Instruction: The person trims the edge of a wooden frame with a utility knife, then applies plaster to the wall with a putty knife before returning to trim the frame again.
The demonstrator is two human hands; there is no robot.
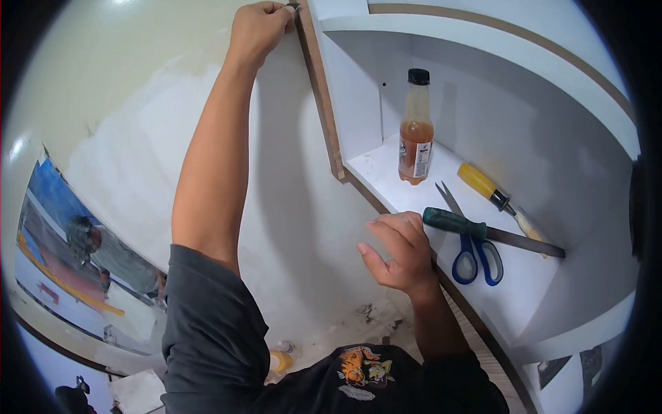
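Observation:
My left hand [261,29] is raised at the top edge, its fingers pinched on a small dark piece [294,7] against the upper end of a brown edge strip [314,83] on the white cabinet. Beside the shelf's front edge is my right hand [400,254], fingers loosely bent, thumb apart, nothing in it. On the white shelf [372,164] a bottle of orange-brown liquid [416,145] stands upright. A file with a green handle [455,222] lies across blue-handled scissors [465,261]. Behind them rests a yellow-handled tool [483,185].
A pale wall [138,172] with whitish patches is at the left. Lower on it, a framed opening or mirror [76,241] shows a person [121,255] in a cap. Below are debris [379,317] and a yellow object [279,361].

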